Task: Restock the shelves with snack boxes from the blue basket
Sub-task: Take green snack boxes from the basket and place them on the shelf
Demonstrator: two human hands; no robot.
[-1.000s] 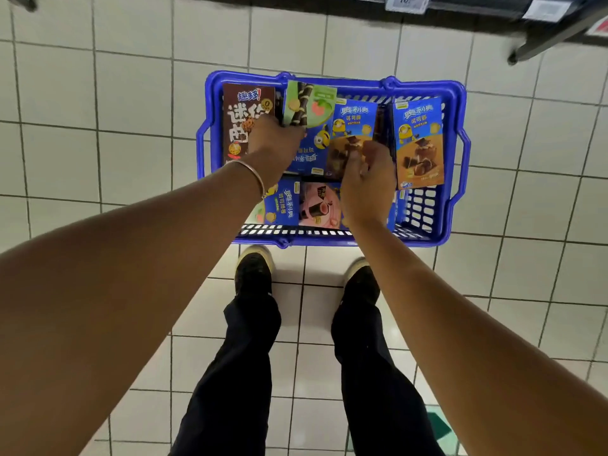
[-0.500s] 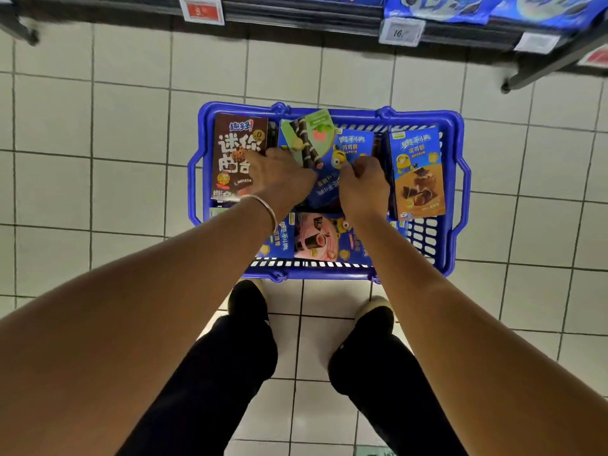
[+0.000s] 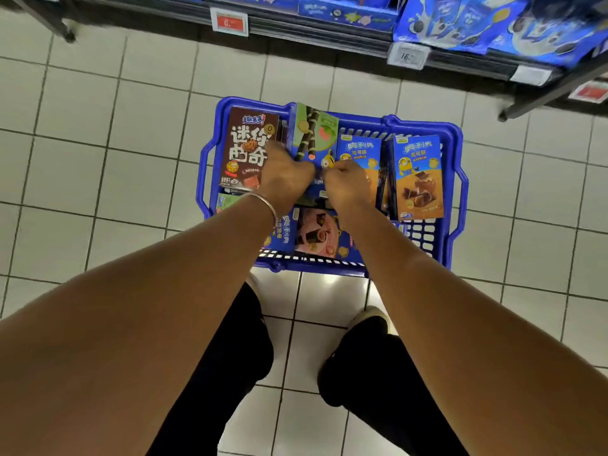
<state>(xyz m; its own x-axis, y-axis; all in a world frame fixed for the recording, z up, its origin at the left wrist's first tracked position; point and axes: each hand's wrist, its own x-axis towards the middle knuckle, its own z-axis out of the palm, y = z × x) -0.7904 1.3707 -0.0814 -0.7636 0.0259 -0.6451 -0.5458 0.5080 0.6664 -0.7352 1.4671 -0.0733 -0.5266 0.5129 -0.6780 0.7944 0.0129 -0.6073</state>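
Blue basket (image 3: 424, 126) sits on the tiled floor (image 3: 98, 159) under the shelf (image 3: 329, 32), full of snack boxes. Left hand (image 3: 286, 179) grips the green wafer-stick box (image 3: 316, 133) beside the brown cookie box (image 3: 248, 149). Right hand (image 3: 348, 189) has its fingers curled tight between that box and the blue Minion box (image 3: 360, 151); can't tell which it holds.

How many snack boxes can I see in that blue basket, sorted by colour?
Brown box: 1
Green box: 1
Blue-and-orange boxes: 2
Pink box: 1
Total: 5 plainly showing; others are partly hidden.
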